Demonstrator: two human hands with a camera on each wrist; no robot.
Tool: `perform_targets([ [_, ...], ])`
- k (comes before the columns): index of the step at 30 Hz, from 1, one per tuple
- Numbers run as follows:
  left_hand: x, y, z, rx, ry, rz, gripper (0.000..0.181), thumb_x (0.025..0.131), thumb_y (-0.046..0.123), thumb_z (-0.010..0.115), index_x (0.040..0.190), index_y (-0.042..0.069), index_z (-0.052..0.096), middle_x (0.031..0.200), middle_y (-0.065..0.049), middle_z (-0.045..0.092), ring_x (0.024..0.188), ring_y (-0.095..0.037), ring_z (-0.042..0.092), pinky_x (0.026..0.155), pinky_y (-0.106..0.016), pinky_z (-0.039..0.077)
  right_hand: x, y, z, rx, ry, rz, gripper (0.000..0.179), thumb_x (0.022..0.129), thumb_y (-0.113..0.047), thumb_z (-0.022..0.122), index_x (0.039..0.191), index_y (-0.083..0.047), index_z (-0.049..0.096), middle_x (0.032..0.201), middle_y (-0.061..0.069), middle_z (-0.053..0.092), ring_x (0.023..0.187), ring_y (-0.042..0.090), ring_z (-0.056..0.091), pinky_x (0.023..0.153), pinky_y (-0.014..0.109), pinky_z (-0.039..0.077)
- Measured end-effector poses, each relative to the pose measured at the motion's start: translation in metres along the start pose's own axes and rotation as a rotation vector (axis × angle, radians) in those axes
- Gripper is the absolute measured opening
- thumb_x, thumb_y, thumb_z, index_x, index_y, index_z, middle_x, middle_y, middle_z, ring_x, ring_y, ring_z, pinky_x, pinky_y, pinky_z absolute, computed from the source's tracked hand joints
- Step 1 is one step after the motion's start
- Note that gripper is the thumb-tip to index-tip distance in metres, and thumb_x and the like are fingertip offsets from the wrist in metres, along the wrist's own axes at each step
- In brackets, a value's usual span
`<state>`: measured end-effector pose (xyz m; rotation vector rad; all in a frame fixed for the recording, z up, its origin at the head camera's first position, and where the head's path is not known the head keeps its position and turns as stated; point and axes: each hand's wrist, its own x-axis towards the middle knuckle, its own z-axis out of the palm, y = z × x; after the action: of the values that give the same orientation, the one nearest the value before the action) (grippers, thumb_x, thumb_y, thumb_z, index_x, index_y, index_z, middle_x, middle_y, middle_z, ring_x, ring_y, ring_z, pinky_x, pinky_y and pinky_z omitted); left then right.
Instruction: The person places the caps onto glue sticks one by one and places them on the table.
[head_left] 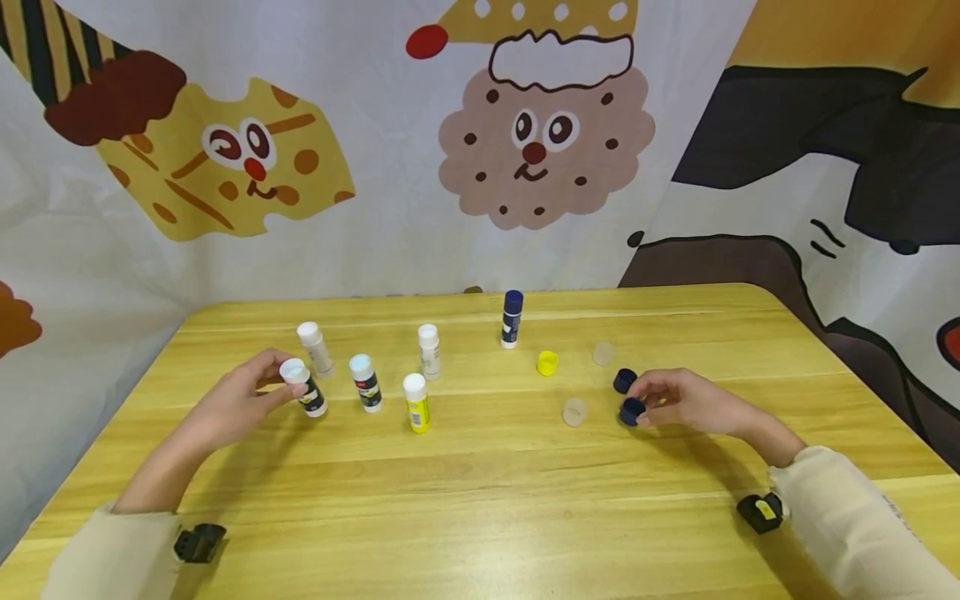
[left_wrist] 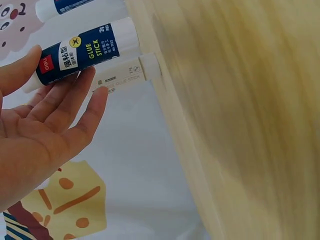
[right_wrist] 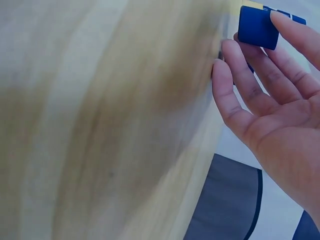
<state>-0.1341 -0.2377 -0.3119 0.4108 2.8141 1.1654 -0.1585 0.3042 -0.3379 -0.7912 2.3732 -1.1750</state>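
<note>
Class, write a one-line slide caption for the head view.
A left hand grips a glue stick; the right hand pinches a dark blue cap.

Brt; tbl (head_left: 480, 525) glare, soft shdws.

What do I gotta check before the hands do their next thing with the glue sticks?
1. Left hand holds a navy-labelled glue stick: ok.
2. Right hand pinches a dark blue cap: ok.
3. The held glue stick is capped: not ok, its top is bare.
4. Yellow cap is on the yellow glue stick: not ok, they are apart.
5. The held cap fits the held stick: cannot tell.
</note>
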Motion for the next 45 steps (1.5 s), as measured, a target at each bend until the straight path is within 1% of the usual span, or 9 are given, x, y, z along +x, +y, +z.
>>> perform_targets([
  [3,0.0,0.0,-0.001,0.011,0.009,0.017,0.029,0.093,0.02,0.054,0.11,-0.002,0.047,0.112,-0.02,0.054,0.109,-0.042,0.047,0.083,-0.054,0.041,0.0,-0.004,-0.001,-0.012,0.002,-0.002,0.025,0.084,-0.009,0.065,0.104,0.003,0.056,0.099,0.012,0.06,0.082,0.015,0.056,0.067,0.027,0.049],
  [9,-0.002,0.003,-0.004,0.037,0.041,0.023,0.029,0.092,0.021,0.055,0.11,-0.001,0.048,0.106,-0.015,0.056,0.103,-0.037,0.052,0.076,-0.044,0.044,0.0,-0.009,-0.005,-0.063,0.044,-0.026,0.023,0.084,-0.008,0.065,0.104,0.001,0.057,0.099,0.013,0.062,0.084,0.015,0.059,0.068,0.028,0.05],
  [16,-0.005,0.01,-0.007,0.069,0.096,0.037,0.03,0.091,0.018,0.057,0.111,-0.002,0.048,0.099,-0.014,0.056,0.096,-0.034,0.055,0.077,-0.044,0.047,0.0,-0.015,-0.011,-0.092,0.07,-0.021,0.025,0.085,-0.009,0.065,0.106,0.001,0.056,0.1,0.012,0.061,0.088,0.013,0.059,0.071,0.028,0.051],
  [20,-0.007,0.016,-0.008,0.091,0.122,0.036,0.03,0.091,0.018,0.058,0.11,-0.003,0.049,0.097,-0.014,0.057,0.094,-0.035,0.056,0.077,-0.046,0.047,0.0,-0.02,-0.014,-0.075,0.077,-0.042,0.023,0.084,-0.002,0.063,0.105,0.004,0.055,0.098,0.014,0.06,0.086,0.011,0.059,0.069,0.028,0.051],
  [24,-0.008,0.024,-0.01,0.117,0.13,0.028,0.03,0.091,0.021,0.058,0.11,-0.001,0.049,0.099,-0.014,0.057,0.095,-0.037,0.057,0.076,-0.048,0.046,0.002,-0.026,-0.014,-0.079,0.088,-0.041,0.023,0.085,-0.003,0.063,0.105,0.004,0.055,0.097,0.013,0.06,0.086,0.009,0.059,0.068,0.027,0.051],
  [28,-0.007,0.032,-0.01,0.141,0.139,0.039,0.029,0.09,0.022,0.059,0.108,0.001,0.049,0.099,-0.013,0.058,0.094,-0.036,0.058,0.071,-0.043,0.045,0.004,-0.034,-0.014,-0.101,0.113,-0.049,0.022,0.085,-0.007,0.064,0.104,0.002,0.056,0.095,0.011,0.06,0.084,0.013,0.059,0.067,0.027,0.051],
  [35,-0.006,0.046,-0.01,0.167,0.162,0.052,0.025,0.089,0.02,0.061,0.105,0.003,0.051,0.098,-0.012,0.059,0.093,-0.035,0.058,0.067,-0.04,0.045,0.01,-0.044,-0.013,-0.102,0.132,-0.085,0.02,0.085,-0.005,0.063,0.104,0.0,0.057,0.093,0.009,0.061,0.081,0.015,0.06,0.068,0.026,0.05],
  [41,-0.004,0.055,-0.006,0.17,0.183,0.076,0.022,0.088,0.015,0.062,0.103,0.003,0.052,0.098,-0.013,0.058,0.09,-0.034,0.057,0.062,-0.037,0.045,0.015,-0.051,-0.009,-0.115,0.16,-0.097,0.02,0.085,-0.005,0.064,0.104,-0.001,0.059,0.091,0.006,0.062,0.08,0.015,0.06,0.069,0.025,0.05],
  [45,-0.002,0.059,-0.002,0.177,0.193,0.066,0.024,0.086,0.015,0.064,0.102,0.002,0.052,0.097,-0.015,0.059,0.087,-0.032,0.057,0.061,-0.037,0.044,0.019,-0.054,-0.006,-0.122,0.186,-0.108,0.023,0.084,-0.006,0.065,0.106,-0.001,0.06,0.092,0.006,0.062,0.078,0.014,0.06,0.069,0.024,0.049],
])
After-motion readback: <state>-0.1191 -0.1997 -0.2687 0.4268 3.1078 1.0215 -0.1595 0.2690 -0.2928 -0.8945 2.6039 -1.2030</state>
